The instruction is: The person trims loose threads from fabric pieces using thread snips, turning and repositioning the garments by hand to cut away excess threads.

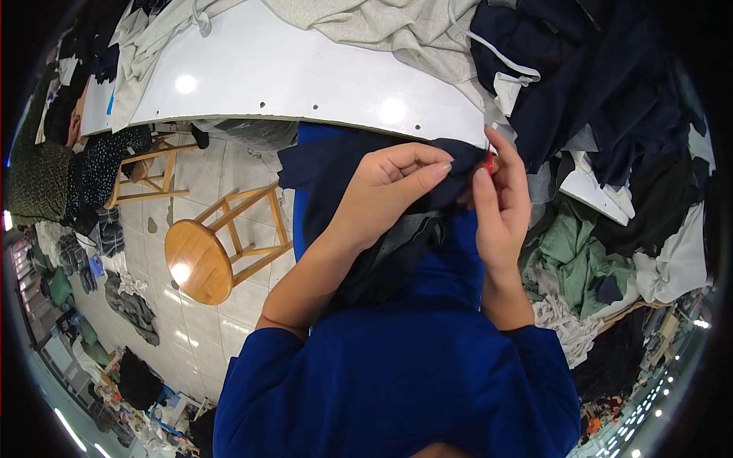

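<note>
Dark navy fabric [328, 164] lies over my lap, just below the edge of the white table [229, 72]. My left hand [393, 183] is closed in a pinch at the fabric's upper part, thumb and index finger together. Close by on the right, my right hand [504, 198] is closed round a small red-handled tool [489, 162] at the table's corner. The tool's tip is too small to make out. A grey-lined part of the fabric [416, 229] hangs below my left hand.
Beige cloth [366, 27] and navy garments [595, 91] are heaped on the table. A round wooden stool [200, 262] stands at the left, with another person [46, 179] seated farther off. Green cloth [576, 248] lies piled at the right.
</note>
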Available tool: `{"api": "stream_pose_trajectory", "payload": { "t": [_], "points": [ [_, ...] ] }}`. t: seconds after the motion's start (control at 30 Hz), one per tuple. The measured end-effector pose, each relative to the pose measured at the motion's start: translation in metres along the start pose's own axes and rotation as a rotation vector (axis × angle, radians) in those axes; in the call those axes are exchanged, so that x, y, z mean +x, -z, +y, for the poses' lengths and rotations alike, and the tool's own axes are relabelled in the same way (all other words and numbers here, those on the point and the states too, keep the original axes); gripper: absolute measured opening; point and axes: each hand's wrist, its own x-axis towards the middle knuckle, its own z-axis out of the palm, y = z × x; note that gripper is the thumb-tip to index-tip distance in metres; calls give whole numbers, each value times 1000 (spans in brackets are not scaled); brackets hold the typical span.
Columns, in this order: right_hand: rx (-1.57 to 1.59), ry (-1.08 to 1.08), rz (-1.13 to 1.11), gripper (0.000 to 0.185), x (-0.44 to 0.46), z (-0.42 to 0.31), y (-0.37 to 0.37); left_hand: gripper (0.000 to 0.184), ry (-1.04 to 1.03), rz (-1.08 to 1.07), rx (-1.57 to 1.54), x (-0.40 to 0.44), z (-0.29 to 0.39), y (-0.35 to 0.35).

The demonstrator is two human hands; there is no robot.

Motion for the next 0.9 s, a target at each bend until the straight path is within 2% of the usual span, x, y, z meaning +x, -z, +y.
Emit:
{"api": "stream_pose_trajectory", "payload": {
  "t": [0.13,0.2,0.23,0.3,0.4,0.5,0.57,0.6,0.67,0.73,0.8,0.83,0.87,0.9],
  "points": [
    [213,-226,-51,27,8,-4,5,18,13,-90,-75,-2,-5,0],
    [221,-240,-205,16,11,-5,9,18,10,-99,-112,-3,-4,0],
    [205,-219,-164,10,11,-8,8,18,15,-119,-92,-3,-2,0],
    [269,-229,-95,9,13,-8,10,18,21,-141,-75,-5,2,0],
    [201,-168,-87,8,16,-12,8,17,108,-180,-39,-9,6,-2],
    [191,-115,-139,8,16,-13,3,16,53,-222,26,-10,-2,2],
    [239,-124,-168,6,16,-14,-3,13,-247,-226,27,-9,-8,-1],
    [237,-124,-171,6,15,-13,-6,13,-250,-225,25,-9,-8,-2],
    [266,-180,-149,7,13,-11,-11,10,-405,-175,19,-9,-7,-3],
    [255,-187,-157,10,11,-8,-13,10,-461,-187,63,-7,-7,2],
    [324,-202,-58,15,9,-8,-19,10,-516,-198,107,-8,-7,5],
    [259,-213,10,24,9,-5,-21,12,-460,-203,51,-10,-7,6],
    [281,-193,-34,28,8,-6,-14,14,-403,-208,-4,-11,-7,6],
    [303,-173,-77,33,6,-9,-8,16,-459,-188,98,-10,-5,7]
  ]
}}
